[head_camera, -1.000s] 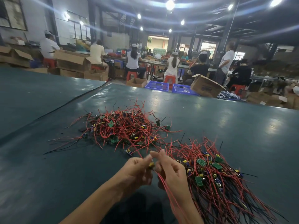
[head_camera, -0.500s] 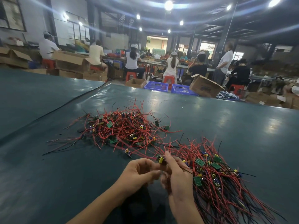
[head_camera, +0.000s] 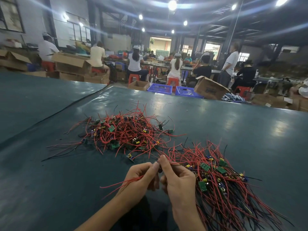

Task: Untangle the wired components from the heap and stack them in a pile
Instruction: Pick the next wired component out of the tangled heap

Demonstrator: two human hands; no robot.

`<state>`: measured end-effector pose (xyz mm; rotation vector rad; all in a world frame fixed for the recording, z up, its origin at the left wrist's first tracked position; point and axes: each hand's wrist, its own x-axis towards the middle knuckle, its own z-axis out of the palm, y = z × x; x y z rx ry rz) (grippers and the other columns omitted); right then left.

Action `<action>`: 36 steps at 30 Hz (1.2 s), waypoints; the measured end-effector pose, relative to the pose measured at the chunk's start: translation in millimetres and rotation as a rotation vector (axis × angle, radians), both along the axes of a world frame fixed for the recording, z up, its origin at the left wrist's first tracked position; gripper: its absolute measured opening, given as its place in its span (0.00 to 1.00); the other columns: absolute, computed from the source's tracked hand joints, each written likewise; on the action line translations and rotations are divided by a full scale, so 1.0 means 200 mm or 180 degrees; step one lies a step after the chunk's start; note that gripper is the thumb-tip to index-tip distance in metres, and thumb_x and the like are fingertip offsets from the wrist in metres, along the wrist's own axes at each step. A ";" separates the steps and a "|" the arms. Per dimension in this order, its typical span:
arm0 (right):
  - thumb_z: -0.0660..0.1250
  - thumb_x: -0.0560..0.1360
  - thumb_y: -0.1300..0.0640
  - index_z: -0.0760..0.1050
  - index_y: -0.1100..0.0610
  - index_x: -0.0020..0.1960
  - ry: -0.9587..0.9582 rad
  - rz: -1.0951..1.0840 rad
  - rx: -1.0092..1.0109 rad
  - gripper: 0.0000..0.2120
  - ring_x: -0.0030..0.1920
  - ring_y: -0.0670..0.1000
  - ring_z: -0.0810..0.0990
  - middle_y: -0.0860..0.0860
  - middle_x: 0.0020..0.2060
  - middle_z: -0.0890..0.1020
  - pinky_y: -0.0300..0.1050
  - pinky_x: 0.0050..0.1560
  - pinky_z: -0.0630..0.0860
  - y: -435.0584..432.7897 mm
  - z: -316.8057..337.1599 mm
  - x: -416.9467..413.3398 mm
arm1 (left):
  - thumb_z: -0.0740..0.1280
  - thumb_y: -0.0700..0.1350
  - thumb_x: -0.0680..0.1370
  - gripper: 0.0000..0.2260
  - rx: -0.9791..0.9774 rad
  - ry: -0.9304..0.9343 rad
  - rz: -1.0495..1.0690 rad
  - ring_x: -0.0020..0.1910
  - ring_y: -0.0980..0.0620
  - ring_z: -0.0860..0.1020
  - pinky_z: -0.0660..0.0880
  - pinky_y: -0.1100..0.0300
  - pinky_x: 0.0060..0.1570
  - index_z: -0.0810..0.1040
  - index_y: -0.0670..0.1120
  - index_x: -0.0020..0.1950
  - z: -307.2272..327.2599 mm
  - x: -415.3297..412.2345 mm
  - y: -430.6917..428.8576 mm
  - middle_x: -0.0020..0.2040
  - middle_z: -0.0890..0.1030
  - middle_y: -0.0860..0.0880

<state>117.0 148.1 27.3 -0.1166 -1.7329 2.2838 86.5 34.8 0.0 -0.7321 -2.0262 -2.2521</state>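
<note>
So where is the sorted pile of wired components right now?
In the head view the sorted pile lies near right on the green table, just beside the right hand; the tangled heap sits farther back to its left.

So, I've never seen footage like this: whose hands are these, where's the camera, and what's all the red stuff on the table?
There is no machine here: a person wears a camera on the head, so the picture looks forward and down at their own two hands. On the dark green table lies a tangled heap of red and black wires with small green circuit boards. To its right lies a neater pile of the same parts, wires running roughly one way. The left hand and right hand together pinch one red-wired component; its board is mostly hidden in their grip. Other workers sit at benches behind.
</note>
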 end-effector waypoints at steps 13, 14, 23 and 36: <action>0.67 0.78 0.54 0.85 0.59 0.42 -0.0469 -0.0824 -0.0850 0.12 0.19 0.43 0.59 0.48 0.23 0.67 0.34 0.18 0.56 0.12 -0.01 -0.06 | 0.67 0.60 0.70 0.25 -0.0106 -0.0142 0.0235 0.22 0.53 0.74 0.71 0.63 0.31 0.77 0.38 0.27 0.00 -0.02 0.00 0.23 0.75 0.47; 0.67 0.78 0.53 0.85 0.58 0.41 -0.0417 -0.0841 -0.0892 0.12 0.19 0.43 0.58 0.48 0.23 0.67 0.34 0.18 0.56 0.13 -0.01 -0.06 | 0.67 0.60 0.70 0.26 -0.0042 -0.0172 0.0266 0.22 0.53 0.73 0.71 0.63 0.31 0.76 0.36 0.28 0.00 -0.02 -0.01 0.22 0.75 0.47; 0.69 0.76 0.54 0.85 0.56 0.36 -0.0098 0.0012 0.0371 0.12 0.27 0.47 0.76 0.56 0.26 0.79 0.41 0.29 0.76 -0.02 -0.03 -0.03 | 0.67 0.57 0.74 0.20 0.0114 -0.0128 0.0226 0.26 0.52 0.74 0.72 0.62 0.30 0.80 0.42 0.31 0.01 -0.03 -0.01 0.26 0.78 0.46; 0.67 0.78 0.55 0.82 0.57 0.39 -0.0510 -0.1236 -0.0294 0.11 0.21 0.42 0.65 0.45 0.22 0.71 0.36 0.22 0.64 0.20 -0.03 -0.07 | 0.62 0.55 0.78 0.22 -0.0573 0.0291 -0.0030 0.28 0.56 0.74 0.70 0.65 0.36 0.78 0.46 0.28 0.01 0.01 -0.01 0.26 0.76 0.52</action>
